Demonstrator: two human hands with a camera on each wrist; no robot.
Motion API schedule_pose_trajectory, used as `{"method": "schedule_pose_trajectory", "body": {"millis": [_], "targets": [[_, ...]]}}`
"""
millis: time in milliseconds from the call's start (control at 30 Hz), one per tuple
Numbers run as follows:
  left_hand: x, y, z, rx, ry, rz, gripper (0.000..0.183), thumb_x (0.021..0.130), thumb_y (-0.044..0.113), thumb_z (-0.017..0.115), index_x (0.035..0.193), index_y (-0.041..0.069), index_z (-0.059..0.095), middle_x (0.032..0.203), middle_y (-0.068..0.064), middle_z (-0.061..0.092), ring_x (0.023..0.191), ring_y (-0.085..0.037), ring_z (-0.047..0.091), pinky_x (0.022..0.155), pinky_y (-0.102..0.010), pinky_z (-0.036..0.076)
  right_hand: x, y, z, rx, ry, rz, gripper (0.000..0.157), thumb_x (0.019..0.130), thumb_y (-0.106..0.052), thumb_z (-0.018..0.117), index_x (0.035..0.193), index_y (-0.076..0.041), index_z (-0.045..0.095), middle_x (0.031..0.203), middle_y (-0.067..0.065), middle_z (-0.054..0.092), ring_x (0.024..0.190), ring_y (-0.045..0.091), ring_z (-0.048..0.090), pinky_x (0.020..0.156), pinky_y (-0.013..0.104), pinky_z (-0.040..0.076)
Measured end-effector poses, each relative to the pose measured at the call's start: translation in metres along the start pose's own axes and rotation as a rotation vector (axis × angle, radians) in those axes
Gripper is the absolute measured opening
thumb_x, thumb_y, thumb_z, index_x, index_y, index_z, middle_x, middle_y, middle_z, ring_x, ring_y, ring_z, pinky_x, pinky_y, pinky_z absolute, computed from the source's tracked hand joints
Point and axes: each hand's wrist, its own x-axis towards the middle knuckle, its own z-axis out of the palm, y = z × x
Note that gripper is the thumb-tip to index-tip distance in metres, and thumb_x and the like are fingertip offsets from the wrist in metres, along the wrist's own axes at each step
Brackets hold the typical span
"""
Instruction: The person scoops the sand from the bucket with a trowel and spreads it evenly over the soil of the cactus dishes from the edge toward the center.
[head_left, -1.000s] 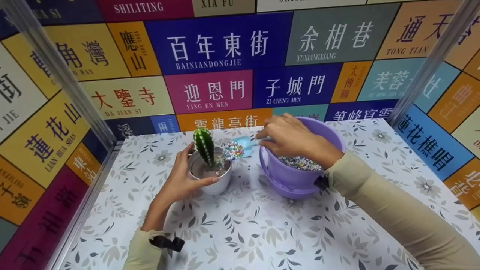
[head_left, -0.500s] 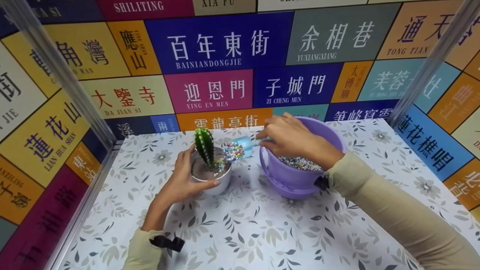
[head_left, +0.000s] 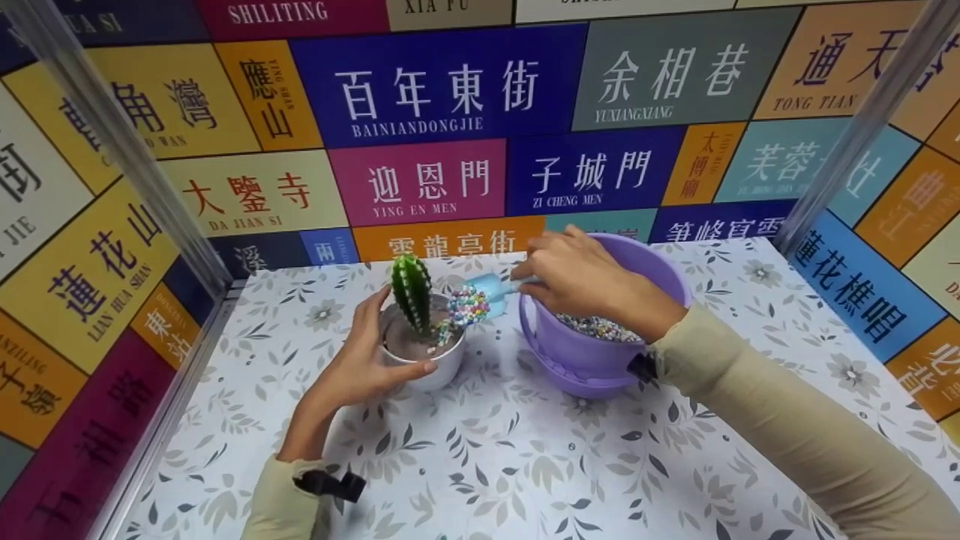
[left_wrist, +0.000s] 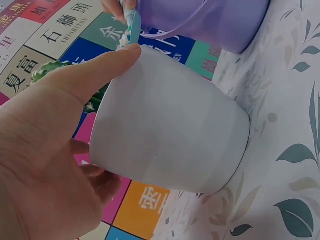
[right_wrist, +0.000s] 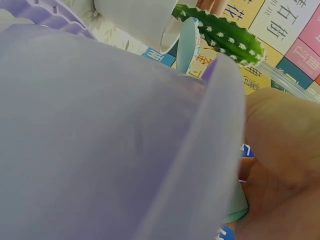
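Note:
My left hand (head_left: 360, 367) grips a white flowerpot (left_wrist: 170, 120), thumb along the near rim and fingers round the far side. A green cactus (head_left: 411, 292) stands in its grey-brown soil, with several coloured pebbles (head_left: 444, 334) on the right part of the soil. My right hand (head_left: 581, 277) pinches the handle of a light blue toy shovel (head_left: 491, 289). Its blade, heaped with coloured pebbles (head_left: 468, 304), reaches over the pot's right rim. Beneath my right hand stands a purple pot (head_left: 585, 360) holding more pebbles (head_left: 600, 327). In the right wrist view its wall hides most of the shovel.
A purple saucer (head_left: 577, 384) sits under the purple pot. The table wears a white leaf-patterned cloth (head_left: 480, 465). Behind it rises a wall of coloured name panels (head_left: 435, 82), with metal posts (head_left: 150, 172) at the corners.
The white pot and cactus have shifted very slightly, and the cactus top has moved a little to the right. The shovel and my right hand stay almost in place.

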Motion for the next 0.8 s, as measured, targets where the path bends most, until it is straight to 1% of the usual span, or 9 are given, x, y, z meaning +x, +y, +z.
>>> {"method": "schedule_pose_trajectory", "body": {"millis": [100,200,300,400,533,600,733,800], "targets": [[0.0002,0.0022,0.0032,0.036,0.032,-0.035,0.136,0.076,0.063,0.094,0.175,0.028,0.007,0.178,-0.013,0.009,0.163,-0.043,0.027,0.127,-0.071,0.033,0.0003,-0.0003,0.0004,-0.013,0.006,-0.008,0.026,0.103,-0.027,0.074,0.128,-0.021,0.082,0.121,0.009,0.076,0.109,0.030,0.064,0.084,0.043,0.037],[0.0017,0.0039,0.0078,0.058,0.065,-0.053,0.137,0.075,0.065,0.094,0.175,0.026,0.009,0.174,-0.015,0.016,0.160,-0.040,0.031,0.126,-0.068,0.036,0.0002,-0.0004,0.0006,-0.023,0.011,-0.013,0.026,0.103,-0.028,0.075,0.127,-0.021,0.083,0.120,0.010,0.076,0.108,0.030,0.064,0.082,0.042,0.037],[0.0031,0.0049,0.0103,0.067,0.089,-0.048,0.137,0.074,0.065,0.095,0.175,0.021,0.012,0.171,-0.016,0.025,0.159,-0.037,0.033,0.127,-0.065,0.036,0.0002,-0.0003,0.0007,-0.024,0.012,-0.013,0.025,0.103,-0.027,0.074,0.127,-0.021,0.083,0.119,0.009,0.075,0.108,0.030,0.064,0.083,0.042,0.037],[0.0035,0.0050,0.0092,0.055,0.100,-0.038,0.137,0.073,0.063,0.096,0.174,0.021,0.015,0.173,-0.016,0.029,0.160,-0.035,0.033,0.129,-0.065,0.034,0.0002,-0.0008,0.0004,-0.028,0.015,-0.019,0.025,0.103,-0.027,0.074,0.126,-0.021,0.083,0.118,0.009,0.075,0.107,0.030,0.063,0.083,0.042,0.037],[0.0038,0.0038,0.0051,0.021,0.089,-0.026,0.137,0.072,0.062,0.097,0.175,0.023,0.015,0.174,-0.013,0.031,0.161,-0.032,0.034,0.131,-0.064,0.031,-0.0001,-0.0011,0.0009,-0.053,0.030,-0.036,0.023,0.104,-0.026,0.074,0.124,-0.021,0.084,0.116,0.009,0.076,0.106,0.031,0.064,0.082,0.043,0.037],[0.0037,0.0031,0.0031,0.004,0.080,-0.020,0.137,0.072,0.062,0.097,0.175,0.022,0.014,0.174,-0.012,0.033,0.161,-0.031,0.036,0.132,-0.063,0.030,-0.0002,-0.0013,0.0014,-0.066,0.039,-0.042,0.023,0.103,-0.025,0.075,0.124,-0.021,0.084,0.116,0.010,0.076,0.105,0.031,0.064,0.081,0.042,0.037],[0.0026,0.0024,0.0007,-0.020,0.056,-0.004,0.135,0.076,0.059,0.096,0.175,0.023,0.013,0.178,-0.009,0.028,0.163,-0.032,0.034,0.133,-0.063,0.029,-0.0001,-0.0024,0.0018,-0.080,0.053,-0.048,0.022,0.103,-0.024,0.075,0.123,-0.021,0.084,0.114,0.009,0.076,0.103,0.030,0.064,0.080,0.042,0.036],[0.0019,0.0021,0.0010,-0.017,0.043,0.010,0.131,0.079,0.057,0.095,0.175,0.023,0.013,0.179,-0.009,0.025,0.164,-0.033,0.030,0.132,-0.065,0.028,0.0002,-0.0028,0.0019,-0.074,0.056,-0.048,0.022,0.103,-0.024,0.075,0.123,-0.021,0.085,0.113,0.009,0.076,0.102,0.030,0.064,0.080,0.041,0.035]]}}
